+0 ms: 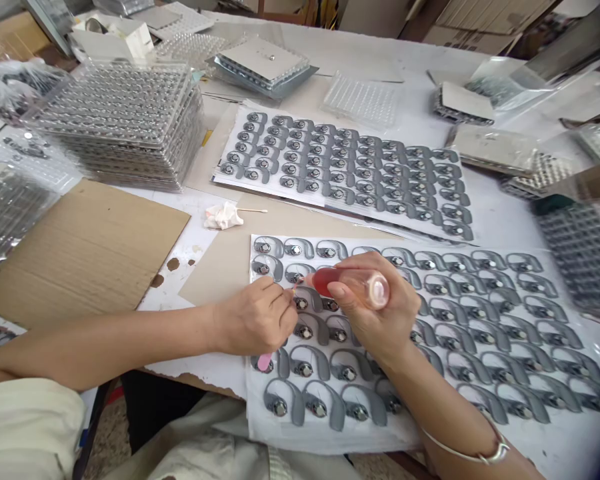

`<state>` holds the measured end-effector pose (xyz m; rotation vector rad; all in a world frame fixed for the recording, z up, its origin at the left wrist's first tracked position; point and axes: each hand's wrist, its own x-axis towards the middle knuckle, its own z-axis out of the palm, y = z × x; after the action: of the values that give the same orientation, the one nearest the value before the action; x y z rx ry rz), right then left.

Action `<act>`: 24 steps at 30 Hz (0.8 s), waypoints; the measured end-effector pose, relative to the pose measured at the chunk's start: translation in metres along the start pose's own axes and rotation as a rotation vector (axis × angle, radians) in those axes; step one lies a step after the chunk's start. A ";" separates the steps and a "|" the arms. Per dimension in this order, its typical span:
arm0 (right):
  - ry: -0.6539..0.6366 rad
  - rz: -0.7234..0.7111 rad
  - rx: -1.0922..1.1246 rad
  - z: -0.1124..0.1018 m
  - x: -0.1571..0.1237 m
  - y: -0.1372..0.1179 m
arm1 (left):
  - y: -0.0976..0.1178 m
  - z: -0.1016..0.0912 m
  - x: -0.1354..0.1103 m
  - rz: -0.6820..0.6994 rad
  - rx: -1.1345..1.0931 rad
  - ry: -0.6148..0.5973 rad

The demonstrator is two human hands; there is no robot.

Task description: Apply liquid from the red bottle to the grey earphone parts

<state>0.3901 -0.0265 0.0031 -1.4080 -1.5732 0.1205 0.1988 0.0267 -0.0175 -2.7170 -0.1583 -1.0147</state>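
Observation:
My right hand (390, 320) is wrapped around a small clear squeeze bottle (353, 285) with reddish liquid, tilted so its nozzle points left. My left hand (257, 317) is closed on a thin tool with a pink end (265, 362); its kind is mostly hidden by the fingers. Its tip and the bottle's nozzle come close together over the upper left of the front sheet. On that white sheet (330, 433) lie rows of grey ear-hook earphone parts (347, 370), each with a round metallic piece and fine wires. Both hands cover some of them.
Behind lies a second sheet of ear-hook parts (337, 160). A cotton swab (253, 211) and crumpled tissue (223, 216) lie to its left. Stacked clear plastic trays (115, 113) and a cardboard sheet (85, 247) stand at left. More trays (580, 247) line the right.

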 end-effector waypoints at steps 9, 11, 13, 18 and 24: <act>0.007 -0.016 -0.008 0.000 0.000 0.000 | -0.001 -0.001 0.000 0.004 -0.007 -0.016; 0.006 -0.011 -0.009 0.000 -0.001 -0.001 | 0.000 0.000 0.000 0.002 -0.015 -0.018; 0.010 -0.010 -0.006 0.000 -0.001 -0.001 | 0.000 0.000 -0.001 0.002 -0.022 -0.017; 0.029 -0.002 0.007 0.001 -0.001 0.000 | 0.000 -0.001 0.000 -0.001 -0.029 -0.015; 0.046 -0.030 0.008 0.001 -0.001 0.001 | -0.001 -0.002 0.000 0.000 -0.020 -0.028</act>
<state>0.3899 -0.0267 0.0012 -1.3713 -1.5533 0.0761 0.1970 0.0273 -0.0158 -2.7495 -0.1537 -0.9840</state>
